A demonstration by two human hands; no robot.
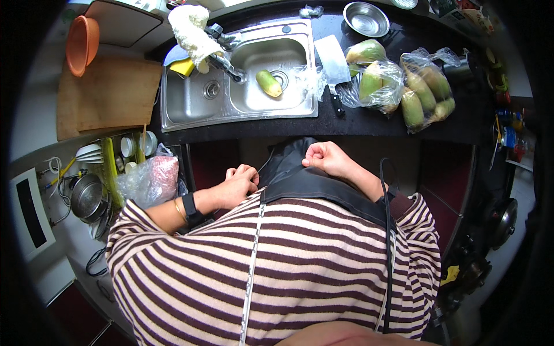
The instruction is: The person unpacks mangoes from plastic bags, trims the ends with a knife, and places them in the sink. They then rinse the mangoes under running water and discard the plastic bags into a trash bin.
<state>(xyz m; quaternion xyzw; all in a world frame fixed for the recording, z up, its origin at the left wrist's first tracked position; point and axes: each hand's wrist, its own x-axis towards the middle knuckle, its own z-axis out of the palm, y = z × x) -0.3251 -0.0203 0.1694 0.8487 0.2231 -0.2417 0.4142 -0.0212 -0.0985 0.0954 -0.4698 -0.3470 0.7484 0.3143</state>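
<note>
A black apron (298, 181) hangs over the front of my striped sweater. My left hand (242, 181) is at the apron's left edge, fingers curled; whether it grips the fabric or a thin cord there I cannot tell. With fingers bent, my right hand (322, 158) is over the apron's upper right part, and its hold is unclear too. In the steel double sink (298, 113), a green radish (268, 83) lies by the drain of the right basin. A cleaver (333, 60) rests on the counter right of the sink, beside a plastic bag of green radishes (373, 84).
Farther right lies another bag of radishes (426, 93). A steel bowl (366, 19) stands at the back. Wooden cutting boards (106, 95) and an orange basin (82, 45) are at the left. The faucet (225, 67) crosses the sink. Below left are a dish rack and a bagged pink item (164, 175).
</note>
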